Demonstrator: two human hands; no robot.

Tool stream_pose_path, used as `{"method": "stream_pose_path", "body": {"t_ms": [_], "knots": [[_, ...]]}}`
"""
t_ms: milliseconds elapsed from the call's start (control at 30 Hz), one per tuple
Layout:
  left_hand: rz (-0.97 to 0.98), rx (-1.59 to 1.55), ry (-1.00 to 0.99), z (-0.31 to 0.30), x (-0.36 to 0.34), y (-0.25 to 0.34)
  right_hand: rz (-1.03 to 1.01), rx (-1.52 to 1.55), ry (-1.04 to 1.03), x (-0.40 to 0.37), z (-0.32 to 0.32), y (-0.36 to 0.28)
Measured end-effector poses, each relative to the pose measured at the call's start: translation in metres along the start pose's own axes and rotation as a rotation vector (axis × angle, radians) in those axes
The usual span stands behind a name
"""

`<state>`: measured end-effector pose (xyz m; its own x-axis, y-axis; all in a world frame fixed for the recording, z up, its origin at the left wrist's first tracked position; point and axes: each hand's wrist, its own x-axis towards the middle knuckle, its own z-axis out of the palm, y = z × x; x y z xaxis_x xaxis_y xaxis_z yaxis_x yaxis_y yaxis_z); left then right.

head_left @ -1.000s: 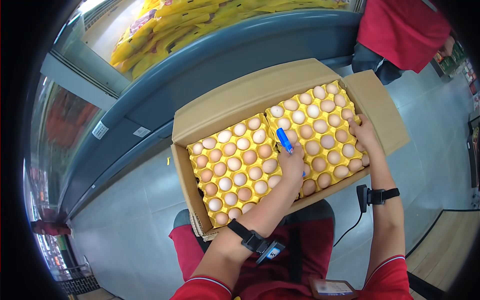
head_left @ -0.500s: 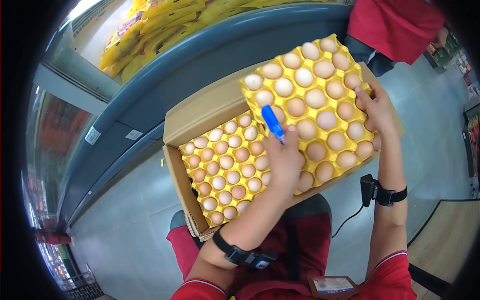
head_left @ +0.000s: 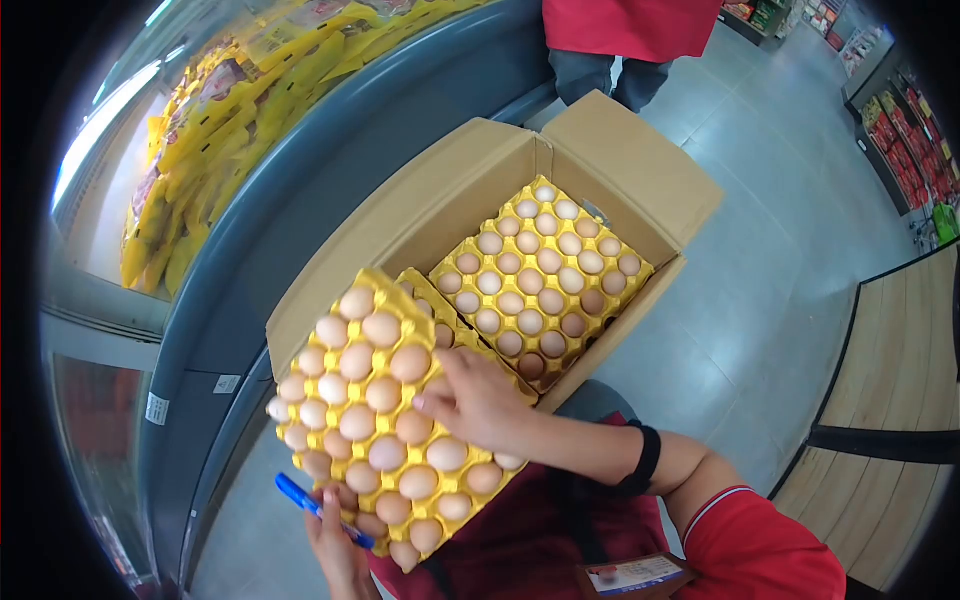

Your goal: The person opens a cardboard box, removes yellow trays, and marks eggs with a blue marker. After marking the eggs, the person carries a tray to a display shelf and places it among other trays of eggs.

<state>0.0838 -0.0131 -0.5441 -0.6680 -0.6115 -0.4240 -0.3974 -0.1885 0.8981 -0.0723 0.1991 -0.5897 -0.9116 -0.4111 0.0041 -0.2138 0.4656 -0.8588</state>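
A yellow egg tray (head_left: 400, 390) full of brown and pale eggs is held tilted over the left end of an open cardboard box (head_left: 670, 265). My left hand (head_left: 335, 540) grips its lower left edge, with a slim blue pen-shaped object (head_left: 297, 493) also between the fingers. Closed on the tray's right edge is my right hand (head_left: 480, 400), thumb and finger beside the eggs. Inside the box, a second filled egg tray (head_left: 550, 265) lies at the right. Another yellow tray (head_left: 450, 318) shows in the left part, mostly hidden beneath the held one.
A dark display case (head_left: 235, 290) with yellow packages (head_left: 240, 130) runs along the left. Another person in a red apron (head_left: 630, 25) stands beyond the box. At right are a wooden-slat platform (head_left: 900, 340) and stocked shelves (head_left: 905, 140).
The egg tray has moved from the box's right side to the left, carried by both hands. The tray in the right side is now uncovered. My view has shifted too.
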Motion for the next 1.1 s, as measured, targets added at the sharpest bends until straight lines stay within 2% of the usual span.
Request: {"method": "stream_pose_path", "body": {"t_ms": [67, 167, 200, 800, 900, 1000, 1100], "knots": [[-0.038, 0.026, 0.021, -0.018, -0.014, -0.009, 0.07, -0.044, -0.127, -0.013, 0.01, -0.011], [-0.071, 0.047, 0.035, -0.034, -0.028, -0.026, 0.016, -0.043, -0.138, -0.025, 0.032, -0.011], [-0.102, 0.028, 0.05, -0.038, -0.03, -0.03, 0.047, -0.051, -0.229, -0.025, 0.031, -0.016], [-0.025, -0.003, 0.022, -0.037, -0.026, -0.024, 0.07, -0.007, -0.139, -0.03, 0.031, -0.014], [-0.09, 0.01, -0.025, -0.036, -0.024, -0.018, -0.069, -0.025, 0.005, -0.022, 0.024, -0.013], [-0.043, -0.039, 0.055, -0.016, -0.035, -0.015, -0.092, -0.039, -0.028, -0.015, 0.007, -0.018], [-0.277, 0.066, 0.042, 0.002, -0.042, 0.008, -0.051, -0.031, -0.038, -0.01, -0.012, -0.012]]}}
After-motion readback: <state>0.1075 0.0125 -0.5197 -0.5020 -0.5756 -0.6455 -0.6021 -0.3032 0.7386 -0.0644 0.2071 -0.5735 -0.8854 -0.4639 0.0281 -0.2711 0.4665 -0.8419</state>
